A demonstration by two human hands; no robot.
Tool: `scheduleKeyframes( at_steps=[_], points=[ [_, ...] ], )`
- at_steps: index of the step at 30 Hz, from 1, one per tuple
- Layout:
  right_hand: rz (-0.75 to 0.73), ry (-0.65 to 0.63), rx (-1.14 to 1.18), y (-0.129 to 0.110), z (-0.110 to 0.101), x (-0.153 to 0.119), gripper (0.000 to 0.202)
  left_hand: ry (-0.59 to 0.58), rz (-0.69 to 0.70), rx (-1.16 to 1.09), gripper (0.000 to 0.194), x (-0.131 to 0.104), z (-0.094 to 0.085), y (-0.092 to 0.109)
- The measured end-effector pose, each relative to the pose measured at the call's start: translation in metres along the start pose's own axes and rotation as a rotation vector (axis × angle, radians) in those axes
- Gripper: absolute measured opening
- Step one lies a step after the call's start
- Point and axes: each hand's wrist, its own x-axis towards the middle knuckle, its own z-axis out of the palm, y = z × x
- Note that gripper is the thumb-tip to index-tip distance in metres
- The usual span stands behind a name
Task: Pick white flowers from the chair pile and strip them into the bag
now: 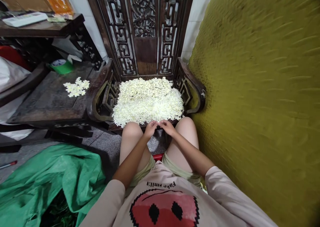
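A thick layer of small white flowers [150, 102] covers the seat of a carved dark wooden chair [147, 64]. At its front edge, between my knees, my left hand [151, 129] and my right hand [167, 127] meet fingertip to fingertip. Both are closed in a pinch. Whatever sits between the fingertips is too small to make out, and the fingers partly hide it. The nearest flowers lie just beyond my fingertips.
To the left, a dark wooden surface [50, 100] bears a small cluster of white flowers [77, 87] and a green tape roll [61, 66]. A green sack [62, 167] with dark green leaves lies lower left. A yellow textured panel [257, 104] stands close on the right.
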Motion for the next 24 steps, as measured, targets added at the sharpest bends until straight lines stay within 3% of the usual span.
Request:
scheduleKeyframes(
  at_steps=[6,11,16,20,24],
  points=[
    [0.098,-0.021,0.143,0.0,0.002,-0.005,0.034,-0.07,-0.062,0.011,0.021,0.0,-0.001,0.005],
    [0.255,-0.215,0.225,-0.009,-0.001,-0.013,0.027,-0.075,-0.006,0.095,0.02,-0.014,-0.009,0.009],
    [0.223,-0.25,0.262,-0.014,-0.001,-0.014,0.023,-0.077,-0.017,0.084,0.022,-0.022,-0.01,0.008],
    [0.222,-0.248,0.265,-0.017,0.004,-0.008,0.02,-0.062,-0.173,-0.08,0.023,-0.011,-0.014,0.006],
    [0.303,-0.136,0.302,-0.019,0.004,0.002,0.022,0.078,-0.297,-0.22,0.03,0.001,-0.022,0.005]
  ],
)
